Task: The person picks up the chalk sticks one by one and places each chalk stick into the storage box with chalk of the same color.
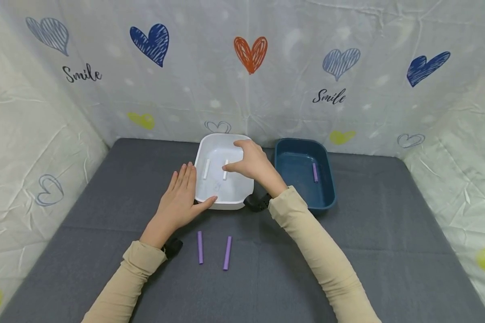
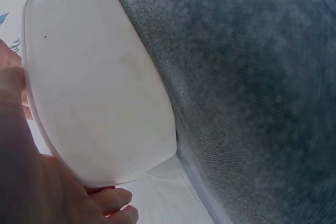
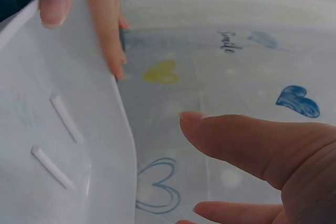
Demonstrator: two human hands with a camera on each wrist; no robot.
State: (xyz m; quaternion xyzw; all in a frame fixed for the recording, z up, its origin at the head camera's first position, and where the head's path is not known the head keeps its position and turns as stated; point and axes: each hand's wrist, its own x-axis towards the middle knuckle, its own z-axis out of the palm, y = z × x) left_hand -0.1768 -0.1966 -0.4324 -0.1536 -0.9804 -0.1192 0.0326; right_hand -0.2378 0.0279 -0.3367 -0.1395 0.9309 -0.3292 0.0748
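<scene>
White tray [image 1: 210, 152] sat at the back middle of the grey worktop [image 1: 388, 251], two white sticks [image 1: 206, 169] lying inside it, side by side. Left hand [image 1: 179, 202] lay flat against the tray's near left wall, fingers [image 1: 186, 175] straight and together, thumb along the near rim; wrist view showed the palm pressed on the tray's outer side [image 2: 100, 82]. Right hand [image 1: 252, 163] hovered over the tray, fingers loosely spread and slightly bent, holding nothing; fingertips close to the right white stick [image 1: 225, 169], contact not clear. Blue tray [image 1: 305, 177] stood just right of the white one, one purple stick [image 1: 315, 172] inside. Two purple sticks [image 1: 200, 247] lay on the worktop near the person, apart from both trays.
</scene>
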